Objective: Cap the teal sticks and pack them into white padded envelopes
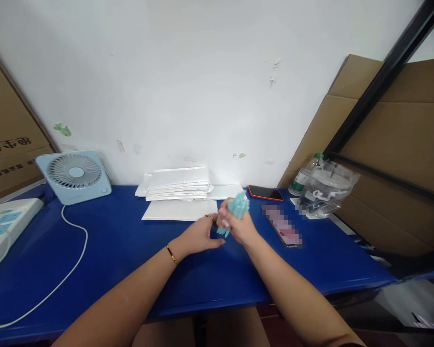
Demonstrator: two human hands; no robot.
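Above the middle of the blue table (104, 250), a bundle of teal sticks (237, 207) stands upright in the right hand (238, 225), whose fingers are curled tight around it; how many sticks there are is too blurred to count. The left hand (198, 235) rests loosely half open against the bundle's lower end, a bracelet on its wrist. Behind lies one stack of white padded envelopes (178, 183). To the right lie two phones (266, 193), one of them blurred out, and a clear plastic bag (327, 190) partly hiding a bottle. One small fan (74, 174) stands at the left, its cable cut off by the edge.
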